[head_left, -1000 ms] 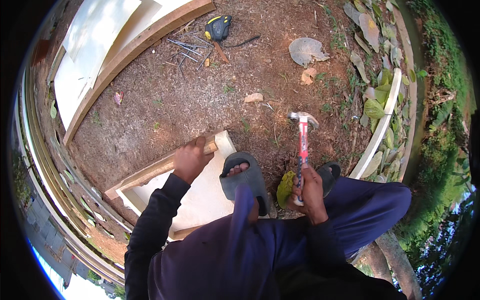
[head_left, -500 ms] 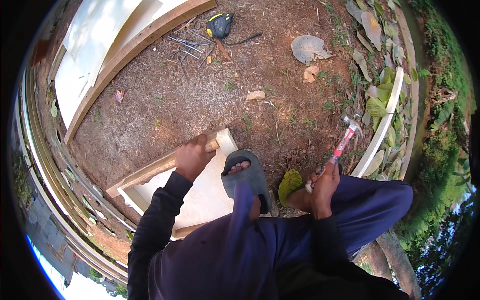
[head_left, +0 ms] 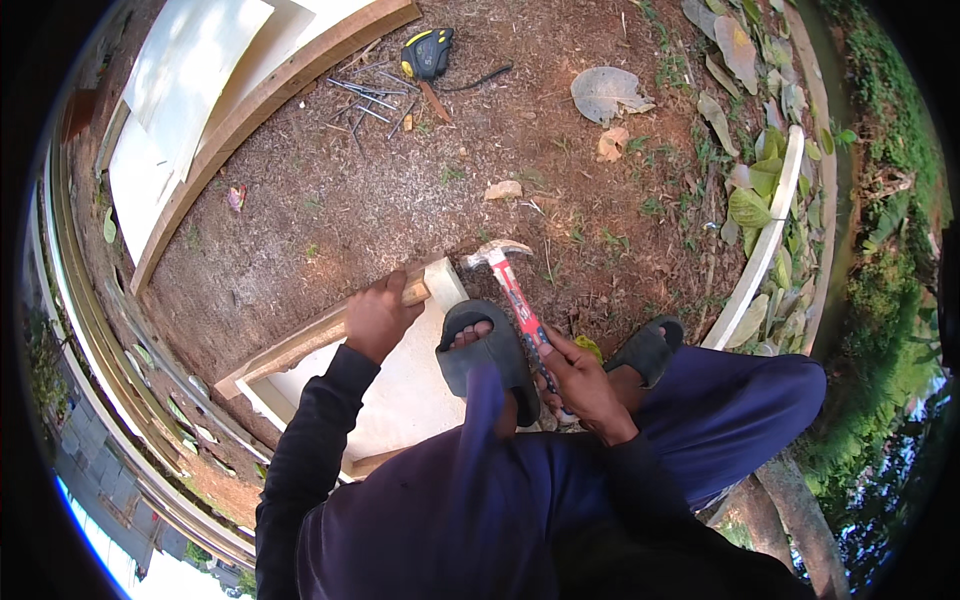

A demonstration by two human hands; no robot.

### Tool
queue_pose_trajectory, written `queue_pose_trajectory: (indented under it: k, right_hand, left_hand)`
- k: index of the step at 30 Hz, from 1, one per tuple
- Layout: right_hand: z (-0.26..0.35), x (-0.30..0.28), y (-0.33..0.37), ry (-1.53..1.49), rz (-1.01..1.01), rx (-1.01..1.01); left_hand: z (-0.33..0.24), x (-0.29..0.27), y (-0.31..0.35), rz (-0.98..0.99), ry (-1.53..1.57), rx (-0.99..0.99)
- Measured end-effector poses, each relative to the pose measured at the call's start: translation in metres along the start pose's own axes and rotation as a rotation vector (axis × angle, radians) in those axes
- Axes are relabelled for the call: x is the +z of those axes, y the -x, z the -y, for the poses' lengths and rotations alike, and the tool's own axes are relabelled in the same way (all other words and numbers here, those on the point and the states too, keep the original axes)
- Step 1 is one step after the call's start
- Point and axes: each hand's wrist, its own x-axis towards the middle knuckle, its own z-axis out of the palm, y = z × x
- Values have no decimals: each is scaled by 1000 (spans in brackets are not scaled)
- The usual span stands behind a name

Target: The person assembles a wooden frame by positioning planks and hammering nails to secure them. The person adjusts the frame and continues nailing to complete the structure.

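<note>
A claw hammer [head_left: 513, 290] with a red and blue handle is in my right hand [head_left: 585, 385], fingers wrapped round the grip. Its metal head hangs just right of the corner of a wooden frame [head_left: 447, 284] with a pale panel [head_left: 370, 400]. My left hand [head_left: 380, 315] is closed over the frame's far rail, around a short wooden piece [head_left: 415, 291] lying along it. My sandalled left foot [head_left: 482, 345] rests at the panel's right side. Any nail at the corner is too small to make out.
Several loose nails [head_left: 368, 98] lie on the soil beside a black and yellow tape measure [head_left: 427, 53]. A larger wood-edged white panel [head_left: 190, 90] stands at the far left. Dry leaves [head_left: 608, 95] and a pale wooden strip [head_left: 762, 245] are on the right.
My right hand has brought the hammer leftward, from beside my right knee to the frame's corner. My left hand has barely moved.
</note>
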Motion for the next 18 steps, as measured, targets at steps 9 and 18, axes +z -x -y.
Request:
queue_pose_trajectory:
  k: [9, 18]
  right_hand:
    - [-18, -6, -20, -101, 84, -35]
    - [10, 28, -3, 20, 153, 81]
  left_hand:
    - [4, 4, -2, -48, 2, 38]
    - [3, -3, -9, -46, -26, 23]
